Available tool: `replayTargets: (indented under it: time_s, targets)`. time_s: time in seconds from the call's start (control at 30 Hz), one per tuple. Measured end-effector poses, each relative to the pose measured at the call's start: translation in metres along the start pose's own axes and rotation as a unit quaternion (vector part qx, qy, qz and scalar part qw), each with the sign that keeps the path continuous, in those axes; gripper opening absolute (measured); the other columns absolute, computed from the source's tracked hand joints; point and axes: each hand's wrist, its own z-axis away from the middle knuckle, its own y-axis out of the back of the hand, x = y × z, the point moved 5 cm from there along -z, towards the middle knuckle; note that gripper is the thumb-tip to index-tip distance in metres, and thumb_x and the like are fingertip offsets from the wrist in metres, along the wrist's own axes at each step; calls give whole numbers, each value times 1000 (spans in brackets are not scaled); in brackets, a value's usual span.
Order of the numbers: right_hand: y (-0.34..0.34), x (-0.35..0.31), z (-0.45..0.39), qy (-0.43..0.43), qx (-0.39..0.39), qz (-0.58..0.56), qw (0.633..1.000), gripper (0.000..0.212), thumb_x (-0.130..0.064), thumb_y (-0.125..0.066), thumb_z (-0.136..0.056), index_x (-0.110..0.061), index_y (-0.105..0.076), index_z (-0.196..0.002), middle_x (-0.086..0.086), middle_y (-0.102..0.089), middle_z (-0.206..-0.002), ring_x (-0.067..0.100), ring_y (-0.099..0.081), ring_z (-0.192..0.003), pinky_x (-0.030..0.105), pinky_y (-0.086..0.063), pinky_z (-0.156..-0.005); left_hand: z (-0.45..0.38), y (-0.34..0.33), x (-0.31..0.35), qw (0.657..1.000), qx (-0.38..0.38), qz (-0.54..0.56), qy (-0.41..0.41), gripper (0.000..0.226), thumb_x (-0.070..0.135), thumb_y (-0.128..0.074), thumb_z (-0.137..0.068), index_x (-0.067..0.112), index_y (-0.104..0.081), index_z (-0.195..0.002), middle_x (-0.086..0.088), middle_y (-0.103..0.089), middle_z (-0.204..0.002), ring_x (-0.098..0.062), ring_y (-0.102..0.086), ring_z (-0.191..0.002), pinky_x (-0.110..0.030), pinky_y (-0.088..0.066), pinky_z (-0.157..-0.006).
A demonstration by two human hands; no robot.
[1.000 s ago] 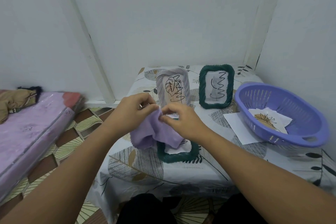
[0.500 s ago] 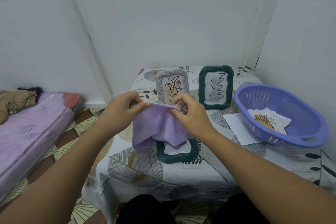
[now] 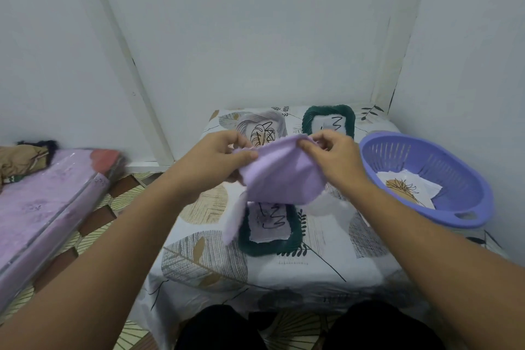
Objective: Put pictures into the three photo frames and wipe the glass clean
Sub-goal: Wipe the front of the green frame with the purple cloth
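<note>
Cloth first: I see a lilac cloth (image 3: 279, 176) held up above the tabletop (image 3: 312, 261), stretched between both hands, its lower left corner hanging down beside the frame below. My left hand (image 3: 220, 155) pinches the cloth's upper left edge between thumb and curled fingers; my right hand (image 3: 335, 158) pinches the upper right edge the same way. Under the cloth a dark green frame (image 3: 270, 233) lies flat on the tabletop with a squiggle drawing in it, its top part hidden by the cloth. Behind the hands two more frames stand upright near the wall: a grey frame (image 3: 262, 125) with a leaf drawing on the left, and a second green frame (image 3: 329, 121) with a squiggle drawing just beside it on the right. On the right of the tabletop sits a purple basket (image 3: 426, 179) holding loose prints (image 3: 406, 187). On the floor to my left lies a pink mattress (image 3: 42, 207)
</note>
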Motion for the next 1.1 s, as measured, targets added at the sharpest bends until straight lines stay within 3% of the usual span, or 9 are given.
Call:
replayTargets:
  time_s: [0.1,0.23,0.33,0.4,0.47,0.57,0.7,0.93,1.1]
  targets:
    - [26,5,-10,-16,65,4,998,23,-42,-76,-88,-25,-71,-102,-18,-62,-85,-3,-56,-78,26,-45,-70,-15,-15,16,992,11,121,26,10,17,-66,-98,12,-63,-91,8,-56,-54,-11,-52,-46,-26,-49,-60]
    - [25,14,-1,26,111,137,984,44,-39,-73,-86,-30,-55,-125,-5,-53,-116,17,-50,-110,39,-46,-95,-43,-27,-7,983,57,148,91,18,16,-64,-98,14,-62,-81,0,-57,-62,-9,-49,-47,-26,-40,-58]
    - [-9,17,20,116,-19,161,980,45,-44,-68,-88,-29,-55,-128,-2,-54,-126,15,-48,-115,43,-45,-102,-52,-36,-41,985,40,90,139,13,20,-64,-99,13,-68,-89,-2,-57,-67,-10,-47,-50,-23,-39,-52]
    - [-38,26,39,126,-160,160,966,48,-51,-65,-89,-30,-57,-132,-7,-57,-128,13,-50,-116,46,-45,-103,-51,-40,-58,985,27,73,152,16,20,-63,-100,15,-67,-86,-5,-55,-69,-10,-44,-50,-22,-34,-49]
    - [-58,37,50,108,-223,168,954,55,-59,-60,-85,-35,-57,-134,-9,-60,-131,14,-53,-117,47,-45,-102,-49,-42,-68,985,19,73,155,19,20,-62,-100,16,-66,-82,-8,-54,-76,-11,-41,-50,-19,-30,-44]
    - [-73,41,52,79,-252,138,955,53,-62,-59,-80,-39,-62,-128,-14,-66,-125,12,-58,-111,46,-48,-96,-46,-43,-75,985,-4,88,149,20,21,-61,-101,18,-66,-82,0,-59,-68,-7,-44,-47,-17,-33,-47]
    - [-85,37,51,52,-265,50,961,27,-40,-77,-84,-35,-73,-110,-13,-70,-111,11,-61,-103,39,-48,-96,-47,-44,-82,978,-13,153,140,14,21,-64,-98,19,-70,-85,2,-58,-67,-8,-45,-52,-21,-38,-57]
    - [-97,45,54,-18,-247,-16,969,23,-29,-82,-81,-24,-63,-94,-10,-72,-88,1,-66,-85,23,-51,-82,-47,-50,-100,970,-41,195,140,11,23,-69,-95,20,-77,-88,-3,-60,-75,-13,-44,-61,-25,-37,-64]
    - [-93,52,51,-36,-208,-37,977,10,-19,-68,-93,-26,-61,-90,-4,-67,-76,4,-58,-68,26,-50,-71,-45,-39,-110,971,-11,201,131,17,23,-69,-95,9,-75,-103,0,-54,-68,-11,-38,-55,-22,-35,-58]
